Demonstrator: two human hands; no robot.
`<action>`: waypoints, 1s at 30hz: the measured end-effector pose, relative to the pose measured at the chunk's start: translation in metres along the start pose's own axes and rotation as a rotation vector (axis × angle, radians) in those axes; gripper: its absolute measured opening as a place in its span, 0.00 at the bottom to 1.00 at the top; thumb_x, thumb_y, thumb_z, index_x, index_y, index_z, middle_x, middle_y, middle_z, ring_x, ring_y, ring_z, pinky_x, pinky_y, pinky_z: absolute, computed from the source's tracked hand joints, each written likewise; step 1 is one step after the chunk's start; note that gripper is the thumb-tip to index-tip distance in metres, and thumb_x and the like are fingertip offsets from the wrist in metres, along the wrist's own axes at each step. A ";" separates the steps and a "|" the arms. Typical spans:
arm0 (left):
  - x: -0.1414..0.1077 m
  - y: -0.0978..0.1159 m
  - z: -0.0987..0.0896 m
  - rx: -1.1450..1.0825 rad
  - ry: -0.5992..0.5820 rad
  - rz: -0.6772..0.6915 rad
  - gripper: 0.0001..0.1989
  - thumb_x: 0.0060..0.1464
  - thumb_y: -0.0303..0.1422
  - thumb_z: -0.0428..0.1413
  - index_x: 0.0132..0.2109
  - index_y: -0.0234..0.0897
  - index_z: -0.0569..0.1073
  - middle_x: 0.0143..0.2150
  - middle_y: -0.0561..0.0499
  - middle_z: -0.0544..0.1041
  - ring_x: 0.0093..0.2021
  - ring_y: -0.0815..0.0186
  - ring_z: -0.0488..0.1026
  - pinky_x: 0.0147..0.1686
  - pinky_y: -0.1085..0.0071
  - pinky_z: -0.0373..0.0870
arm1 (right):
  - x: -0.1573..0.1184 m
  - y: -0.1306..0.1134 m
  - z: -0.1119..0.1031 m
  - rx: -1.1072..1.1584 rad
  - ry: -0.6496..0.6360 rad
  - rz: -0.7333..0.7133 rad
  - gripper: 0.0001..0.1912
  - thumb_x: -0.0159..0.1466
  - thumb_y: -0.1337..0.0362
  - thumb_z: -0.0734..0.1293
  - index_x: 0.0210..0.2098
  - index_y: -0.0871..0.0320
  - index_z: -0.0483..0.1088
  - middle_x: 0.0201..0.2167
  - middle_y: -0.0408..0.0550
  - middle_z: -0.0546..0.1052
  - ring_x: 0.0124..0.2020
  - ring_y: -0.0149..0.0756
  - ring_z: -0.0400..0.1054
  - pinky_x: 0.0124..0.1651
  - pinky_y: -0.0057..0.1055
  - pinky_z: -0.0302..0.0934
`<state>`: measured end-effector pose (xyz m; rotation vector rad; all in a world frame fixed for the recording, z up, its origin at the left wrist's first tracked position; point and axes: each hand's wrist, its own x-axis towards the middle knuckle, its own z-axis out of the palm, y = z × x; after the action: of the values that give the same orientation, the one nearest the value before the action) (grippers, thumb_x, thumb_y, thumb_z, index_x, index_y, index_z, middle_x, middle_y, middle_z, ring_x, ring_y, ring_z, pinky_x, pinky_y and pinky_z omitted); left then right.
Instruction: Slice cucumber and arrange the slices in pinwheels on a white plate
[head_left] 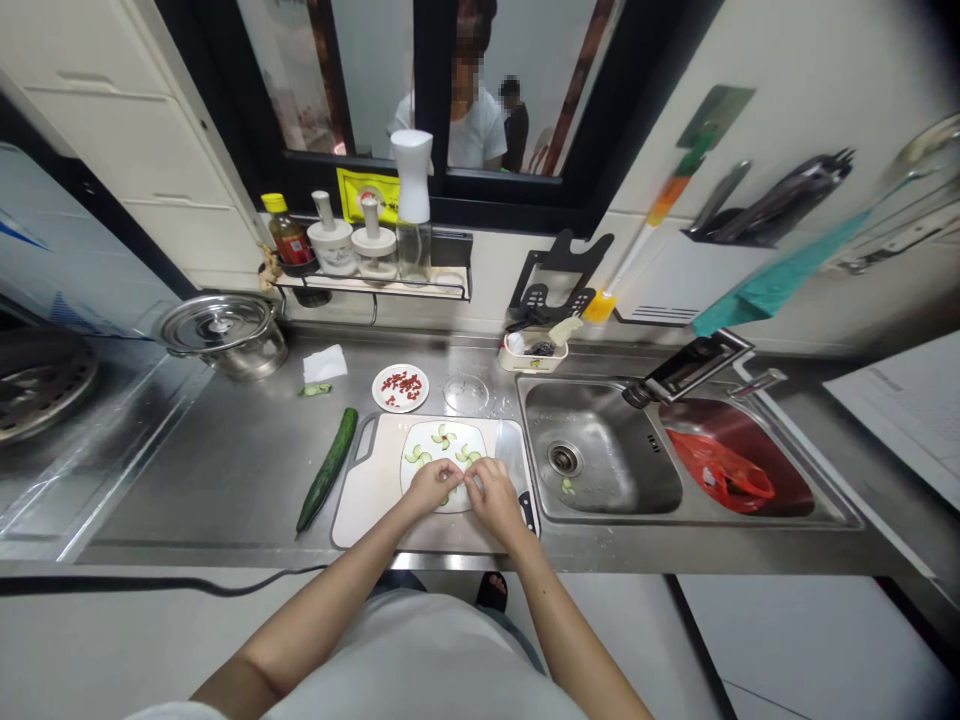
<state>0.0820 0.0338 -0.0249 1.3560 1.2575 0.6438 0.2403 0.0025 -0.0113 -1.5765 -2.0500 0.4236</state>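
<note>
Pale cucumber slices, green-rimmed, fanned into pinwheels on a white plate. My left hand and right hand: fingertips bunched; can't tell whether they grip anything.

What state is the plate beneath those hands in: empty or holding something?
Holding something: green-edged slices form pinwheel shapes on the white plate.

Even indoor light over my table, soft sheen off its steel. Lines skew near my view's edges; upper-right corner dark.
</note>
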 end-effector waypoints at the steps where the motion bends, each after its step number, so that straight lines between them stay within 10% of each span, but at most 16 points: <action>1: 0.001 0.000 0.000 0.014 0.009 0.005 0.13 0.49 0.42 0.56 0.30 0.35 0.73 0.25 0.53 0.72 0.24 0.71 0.64 0.28 0.74 0.60 | 0.001 0.001 0.000 -0.002 0.006 -0.001 0.09 0.66 0.65 0.58 0.33 0.55 0.68 0.35 0.49 0.72 0.41 0.41 0.62 0.44 0.35 0.58; 10: 0.020 0.004 -0.012 0.375 0.195 0.050 0.06 0.52 0.31 0.55 0.37 0.38 0.76 0.36 0.50 0.78 0.38 0.64 0.71 0.41 0.70 0.64 | 0.025 0.025 -0.004 -0.113 0.053 0.065 0.08 0.66 0.65 0.59 0.33 0.56 0.69 0.36 0.51 0.71 0.41 0.42 0.60 0.44 0.36 0.56; 30: 0.039 0.022 0.005 0.779 0.152 -0.025 0.09 0.59 0.36 0.52 0.41 0.40 0.76 0.43 0.46 0.77 0.48 0.59 0.70 0.45 0.67 0.61 | 0.042 0.032 0.016 -0.288 -0.147 0.106 0.08 0.65 0.65 0.61 0.38 0.58 0.72 0.46 0.55 0.69 0.48 0.43 0.56 0.50 0.37 0.53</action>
<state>0.1039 0.0721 -0.0166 1.9368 1.7422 0.2308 0.2485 0.0526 -0.0325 -1.8786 -2.2244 0.2995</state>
